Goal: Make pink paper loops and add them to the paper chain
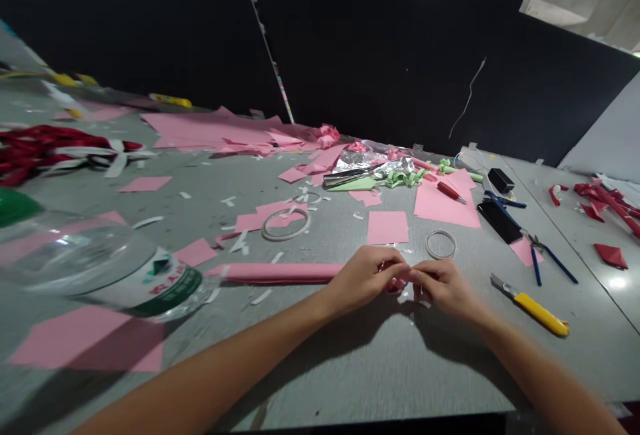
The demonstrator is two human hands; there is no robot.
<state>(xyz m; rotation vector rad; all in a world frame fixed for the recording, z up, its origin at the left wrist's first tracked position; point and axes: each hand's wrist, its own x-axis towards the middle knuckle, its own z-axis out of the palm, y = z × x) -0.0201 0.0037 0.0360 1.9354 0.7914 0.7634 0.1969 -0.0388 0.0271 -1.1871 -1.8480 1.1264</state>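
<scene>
A long roll of pink paper (285,273) lies across the grey table in front of me. My left hand (365,278) is closed around its right end, thumb and forefinger pinched together. Crumpled pink paper (395,284) shows just under those fingers. My right hand (445,285) meets the left at the fingertips, also closed in a pinch. Whatever lies between its fingers is hidden, though a small whitish scrap shows below them. Beyond the hands are a pink paper square (388,227) and a roll of tape (441,244).
A large plastic bottle (115,262) lies at left beside my forearm. At right are a yellow utility knife (537,312), blue-handled pliers (550,258) and a black phone (499,222). Another tape roll (286,224) sits among paper scraps. A dark panel (360,42) borders the back.
</scene>
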